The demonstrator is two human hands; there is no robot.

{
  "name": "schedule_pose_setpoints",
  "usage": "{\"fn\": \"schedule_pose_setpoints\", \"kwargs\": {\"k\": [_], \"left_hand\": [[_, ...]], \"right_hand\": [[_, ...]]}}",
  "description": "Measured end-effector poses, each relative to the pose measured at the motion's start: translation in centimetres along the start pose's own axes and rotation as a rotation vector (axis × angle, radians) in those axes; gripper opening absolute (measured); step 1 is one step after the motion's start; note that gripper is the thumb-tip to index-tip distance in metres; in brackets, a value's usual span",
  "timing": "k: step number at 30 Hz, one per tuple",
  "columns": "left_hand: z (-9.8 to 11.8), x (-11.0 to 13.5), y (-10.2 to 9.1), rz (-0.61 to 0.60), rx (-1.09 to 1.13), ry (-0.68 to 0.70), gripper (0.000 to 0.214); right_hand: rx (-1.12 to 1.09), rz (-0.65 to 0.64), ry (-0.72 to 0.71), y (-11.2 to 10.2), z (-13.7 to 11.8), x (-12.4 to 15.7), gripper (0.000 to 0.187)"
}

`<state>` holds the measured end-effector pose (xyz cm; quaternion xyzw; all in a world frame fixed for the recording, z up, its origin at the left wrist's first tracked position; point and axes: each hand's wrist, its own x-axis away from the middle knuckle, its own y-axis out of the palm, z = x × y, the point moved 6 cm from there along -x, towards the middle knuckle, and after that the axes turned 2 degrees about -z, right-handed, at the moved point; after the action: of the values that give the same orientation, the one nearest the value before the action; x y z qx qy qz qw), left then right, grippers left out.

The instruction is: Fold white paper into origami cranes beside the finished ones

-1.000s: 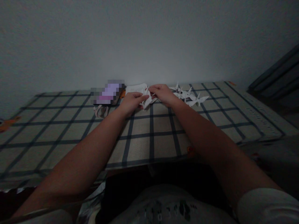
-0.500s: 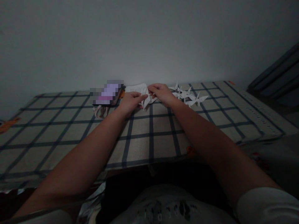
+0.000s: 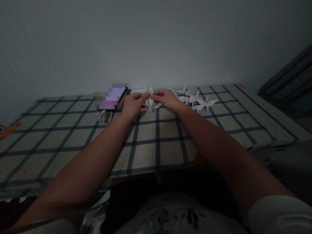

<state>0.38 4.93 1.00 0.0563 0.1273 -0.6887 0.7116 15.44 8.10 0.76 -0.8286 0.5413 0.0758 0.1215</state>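
Note:
Between my two hands is a folded white paper crane (image 3: 150, 104), its points sticking up and down past my fingertips. My left hand (image 3: 134, 103) pinches it from the left side, thumb on top. From the right, my right hand (image 3: 166, 99) pinches the same crane with thumb and forefinger, close to the left fingertips. Behind and under the hands lie white paper sheets (image 3: 137, 91), partly covered. Several finished-looking paper cranes (image 3: 198, 100) sit in a cluster just right of my right hand.
A phone (image 3: 113, 97) with a lit, blurred screen leans left of my hands, with a pale cord loop (image 3: 105, 117) below it. A checked cloth (image 3: 168, 143) covers the table, which meets a grey wall (image 3: 156, 42). A dark slatted thing (image 3: 290, 73) stands at the far right.
The crane has turned more upright and now has a point rising above the fingers. My right hand has shifted left and gripped it; my left hand has moved slightly left and up.

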Motion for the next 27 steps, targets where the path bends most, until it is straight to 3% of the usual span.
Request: {"fn": "schedule_pose_setpoints", "kwargs": {"k": [7, 12, 18, 27], "left_hand": [[-0.2, -0.1, 0.1, -0.027, 0.001, -0.023, 0.041], [0.5, 0.1, -0.8, 0.111, -0.059, 0.042, 0.037], [1.0, 0.1, -0.8, 0.146, -0.095, 0.137, 0.035], [1.2, 0.3, -0.6, 0.16, -0.07, 0.139, 0.032]], "right_hand": [[-0.057, 0.039, 0.01, 0.0, 0.6, -0.2, 0.015], [-0.176, 0.023, 0.082, 0.7, 0.7, -0.1, 0.018], [-0.038, -0.084, 0.104, 1.4, 0.5, 0.4, 0.033], [0.123, -0.041, 0.002, 1.4, -1.0, 0.8, 0.037]]}}
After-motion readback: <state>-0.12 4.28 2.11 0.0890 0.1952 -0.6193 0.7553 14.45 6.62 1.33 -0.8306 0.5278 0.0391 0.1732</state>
